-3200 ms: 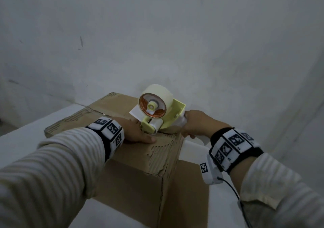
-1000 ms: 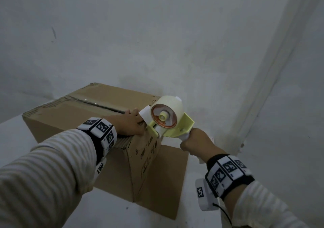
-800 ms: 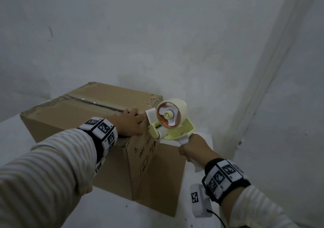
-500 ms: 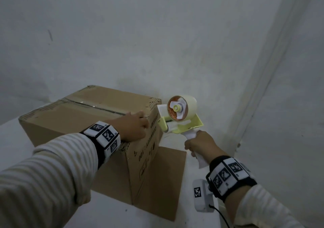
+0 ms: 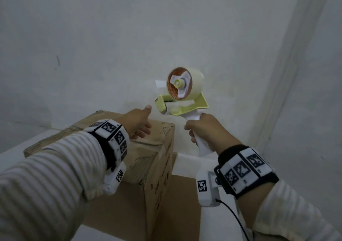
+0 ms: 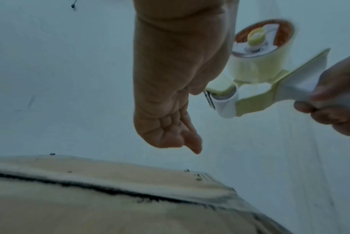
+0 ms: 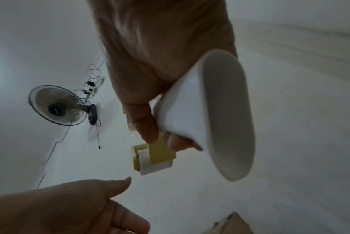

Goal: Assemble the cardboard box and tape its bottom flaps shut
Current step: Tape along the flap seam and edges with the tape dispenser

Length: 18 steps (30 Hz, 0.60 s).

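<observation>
The brown cardboard box [image 5: 153, 159] stands on the white surface with its closed flaps facing up. A dark centre seam [image 6: 114, 192] shows in the left wrist view. My right hand [image 5: 202, 129] grips the white handle of the yellow tape dispenser [image 5: 182, 94] and holds it in the air beyond the box's right end. A short loose end of tape [image 5: 160, 83] sticks out by the roll. My left hand [image 5: 139, 123] hovers above the box top and holds nothing. Its thumb points at the dispenser's front roller [image 7: 156, 164], close to it but apart.
A flat sheet of cardboard [image 5: 185, 194] lies under and right of the box. White walls close in behind and to the right, meeting in a corner [image 5: 288, 74]. A wall fan [image 7: 57, 105] with a hanging cord shows in the right wrist view.
My right hand has lifted the dispenser off the box's end, up and away to the right. My left hand has come off the box top and risen toward the dispenser's front.
</observation>
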{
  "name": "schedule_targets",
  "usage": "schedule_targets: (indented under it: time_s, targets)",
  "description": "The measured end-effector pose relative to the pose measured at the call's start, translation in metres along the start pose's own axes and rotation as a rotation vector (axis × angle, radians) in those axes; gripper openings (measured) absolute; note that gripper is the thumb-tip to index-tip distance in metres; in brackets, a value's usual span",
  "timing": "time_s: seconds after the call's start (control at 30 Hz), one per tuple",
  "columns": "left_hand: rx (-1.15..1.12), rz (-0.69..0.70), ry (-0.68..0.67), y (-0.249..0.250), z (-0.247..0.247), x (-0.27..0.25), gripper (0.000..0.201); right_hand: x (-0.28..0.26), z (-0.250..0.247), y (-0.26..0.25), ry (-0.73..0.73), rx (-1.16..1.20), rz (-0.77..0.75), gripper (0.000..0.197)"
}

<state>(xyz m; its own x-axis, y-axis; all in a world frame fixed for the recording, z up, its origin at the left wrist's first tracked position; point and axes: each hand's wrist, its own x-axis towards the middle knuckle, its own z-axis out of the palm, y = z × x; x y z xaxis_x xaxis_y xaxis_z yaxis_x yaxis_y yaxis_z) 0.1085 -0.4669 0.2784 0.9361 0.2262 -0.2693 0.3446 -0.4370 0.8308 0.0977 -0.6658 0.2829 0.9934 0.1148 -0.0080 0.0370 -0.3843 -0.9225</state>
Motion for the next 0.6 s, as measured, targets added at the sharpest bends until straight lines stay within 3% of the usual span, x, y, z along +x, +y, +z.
schedule_targets:
  time_s: [0.07,0.2,0.37,0.6]
  targets:
    - [-0.102,-0.072,-0.106,0.005,-0.015,0.009,0.077,0.001,0.008,-0.017,0.005,-0.006,-0.023,0.006]
    - [-0.217,-0.125,-0.283,0.01,-0.041,0.032,0.055,0.007,0.03,-0.043,0.028,-0.022,-0.034,0.013]
    - [-0.288,-0.054,-0.309,0.012,-0.066,0.065,0.025,0.015,0.063,-0.06,0.095,-0.045,-0.009,0.016]
    - [-0.12,0.085,-0.438,0.019,-0.087,0.112,0.014,0.018,0.097,-0.064,0.229,-0.078,0.083,0.012]
